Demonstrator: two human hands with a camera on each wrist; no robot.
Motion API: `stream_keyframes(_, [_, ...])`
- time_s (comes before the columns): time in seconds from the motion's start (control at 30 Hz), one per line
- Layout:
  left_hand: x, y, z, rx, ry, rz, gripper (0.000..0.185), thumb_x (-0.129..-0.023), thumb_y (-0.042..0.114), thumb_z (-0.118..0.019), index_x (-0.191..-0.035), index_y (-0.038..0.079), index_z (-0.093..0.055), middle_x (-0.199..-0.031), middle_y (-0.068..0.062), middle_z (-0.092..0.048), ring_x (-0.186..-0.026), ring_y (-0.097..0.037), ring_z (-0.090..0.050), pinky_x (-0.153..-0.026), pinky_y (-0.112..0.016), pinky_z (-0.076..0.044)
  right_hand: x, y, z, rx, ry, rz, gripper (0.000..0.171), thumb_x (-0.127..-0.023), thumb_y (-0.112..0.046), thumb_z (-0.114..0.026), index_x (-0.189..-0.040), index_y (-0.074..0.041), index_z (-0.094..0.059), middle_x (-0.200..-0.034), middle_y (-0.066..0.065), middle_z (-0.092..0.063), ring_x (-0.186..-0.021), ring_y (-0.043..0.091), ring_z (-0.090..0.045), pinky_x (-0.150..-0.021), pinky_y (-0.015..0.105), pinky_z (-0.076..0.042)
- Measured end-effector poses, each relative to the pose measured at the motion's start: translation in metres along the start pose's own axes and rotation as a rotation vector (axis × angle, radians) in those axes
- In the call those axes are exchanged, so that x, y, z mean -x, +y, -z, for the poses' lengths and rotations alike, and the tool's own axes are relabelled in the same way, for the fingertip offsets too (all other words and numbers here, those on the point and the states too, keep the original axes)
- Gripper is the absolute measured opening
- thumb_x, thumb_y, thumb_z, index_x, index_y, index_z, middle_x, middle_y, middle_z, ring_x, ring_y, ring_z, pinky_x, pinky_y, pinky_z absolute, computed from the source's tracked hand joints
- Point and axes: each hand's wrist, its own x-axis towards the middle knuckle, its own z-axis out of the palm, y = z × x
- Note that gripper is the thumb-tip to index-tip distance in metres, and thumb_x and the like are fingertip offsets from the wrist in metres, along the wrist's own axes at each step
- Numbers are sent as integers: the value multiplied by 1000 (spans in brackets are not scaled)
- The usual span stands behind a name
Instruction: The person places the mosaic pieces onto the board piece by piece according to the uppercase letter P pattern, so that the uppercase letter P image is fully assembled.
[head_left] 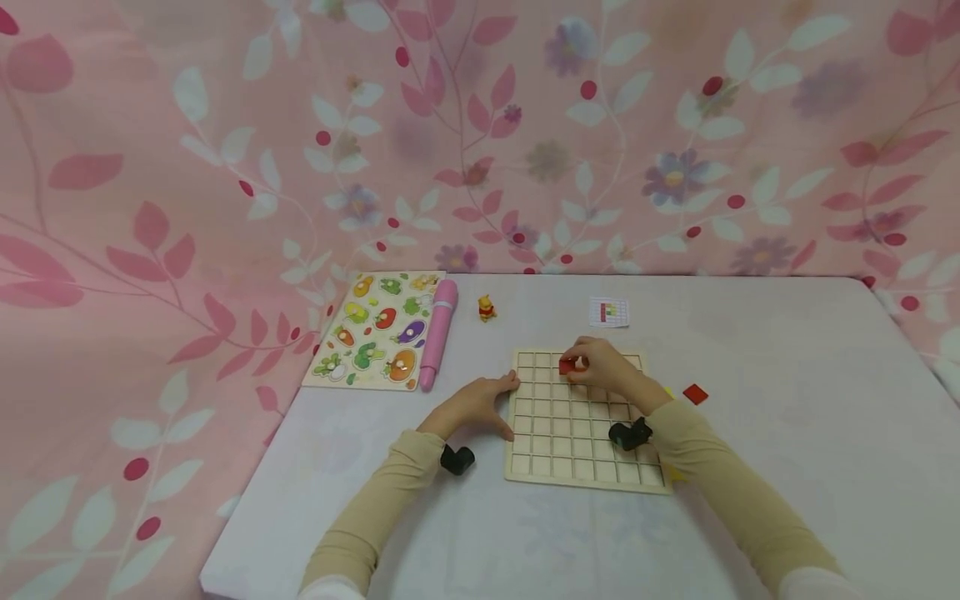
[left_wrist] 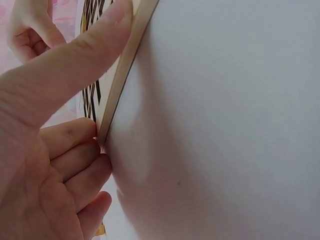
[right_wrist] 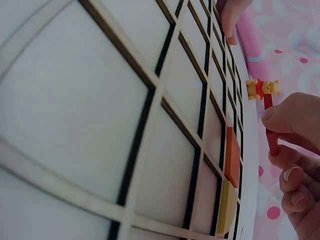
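Note:
A wooden grid board [head_left: 570, 433] lies on the white table. My left hand [head_left: 476, 406] holds the board's left edge. In the left wrist view its thumb [left_wrist: 75, 55] lies along the board's rim [left_wrist: 122, 80] and the curled fingers [left_wrist: 75, 150] press against the side. My right hand [head_left: 606, 368] hovers over the board's far rows and pinches a red tile [head_left: 566, 365]. The right wrist view shows that tile [right_wrist: 272, 137] edge-on between thumb and finger. A red tile [right_wrist: 232, 156] and a yellow tile [right_wrist: 226, 212] sit in cells there.
Another red tile [head_left: 695, 394] lies on the table right of the board. A small pattern card [head_left: 608, 312] and a yellow bear figure [head_left: 486, 308] lie behind the board. At the far left are a pink pen [head_left: 438, 333] and a vegetable peg puzzle [head_left: 375, 332].

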Motion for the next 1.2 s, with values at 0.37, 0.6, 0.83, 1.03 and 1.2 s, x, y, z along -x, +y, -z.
stream_keyframes(0.37, [0,1,1,-10,-2,3,96,-57,34,-83,-137,9,-36,-143,-3,-23,-128,-18,-25,-103,-28,-19,-3,0,-11,29,-59,-75,21,-75,-6,-71,-93,3,-67,-80,4,-55,-70,16,-49,-60,27,-45])
stream_keyframes(0.6, [1,1,1,-9,3,-2,96,-57,34,-83,-137,9,-37,-143,-4,-24,-128,-18,-25,-103,-29,-20,-6,-7,-14,64,-56,-100,20,-74,-3,-71,-91,4,-67,-81,6,-56,-71,18,-50,-63,30,-46])
stream_keyframes(0.83, [1,0,1,-27,11,-8,95,-57,34,-83,-137,9,-38,-143,-4,-25,-127,-18,-26,-103,-28,-21,-9,-9,-17,87,-58,-116,17,-74,-3,-70,-89,4,-67,-81,7,-56,-72,19,-52,-64,31,-47])
stream_keyframes(1.03, [1,0,1,-31,9,-3,95,-57,35,-83,-137,10,-37,-143,-4,-25,-127,-18,-27,-103,-28,-21,-10,-7,-18,92,-80,-118,16,-75,-4,-70,-88,4,-67,-80,6,-55,-72,19,-51,-64,31,-47])
stream_keyframes(1.2, [1,0,1,-25,9,-6,95,-58,34,-83,-137,10,-37,-143,-3,-24,-128,-17,-26,-103,-28,-20,-11,-7,-18,106,-87,-118,16,-75,-5,-70,-88,4,-68,-79,6,-56,-71,19,-51,-64,31,-47])
